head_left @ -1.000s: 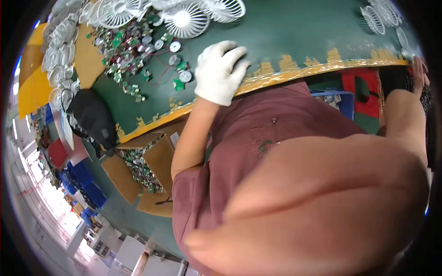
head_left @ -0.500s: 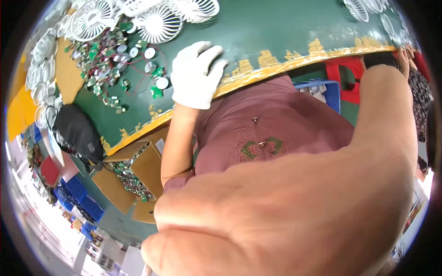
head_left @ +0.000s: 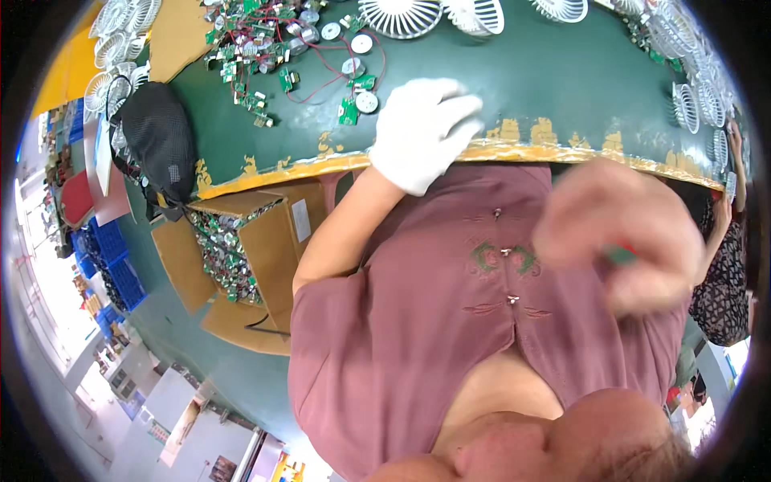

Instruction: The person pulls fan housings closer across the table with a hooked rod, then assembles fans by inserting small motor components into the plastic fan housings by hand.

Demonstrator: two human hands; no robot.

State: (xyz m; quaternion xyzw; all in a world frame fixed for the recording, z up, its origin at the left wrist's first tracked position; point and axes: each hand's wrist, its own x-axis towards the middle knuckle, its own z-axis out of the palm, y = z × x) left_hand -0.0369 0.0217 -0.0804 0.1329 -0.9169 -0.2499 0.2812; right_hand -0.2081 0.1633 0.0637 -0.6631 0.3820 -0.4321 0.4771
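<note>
My left hand (head_left: 426,132), in a white knit glove, rests at the front edge of the green table (head_left: 530,80). Its fingers are loosely stretched out, and nothing shows in them. Close beside it lie small green circuit boards (head_left: 348,111) with round silver motors (head_left: 354,67) and red wires, heaped toward the far left. My right hand (head_left: 618,229) is bare and raised in front of my chest. Motion smears its fingers, so I cannot make out whether they hold anything. White plastic fan grilles (head_left: 401,12) lie behind the boards.
More white grilles (head_left: 687,108) lie at the table's right end. On the left are a black mesh cap (head_left: 158,136) and flat cardboard (head_left: 177,36). Below the edge stands an open cardboard box (head_left: 269,257) of circuit boards. Another person's arm (head_left: 717,233) shows at the far right.
My right hand has swung from close in front of the camera to above my chest. The view has shifted; my gloved left hand still rests at the table edge.
</note>
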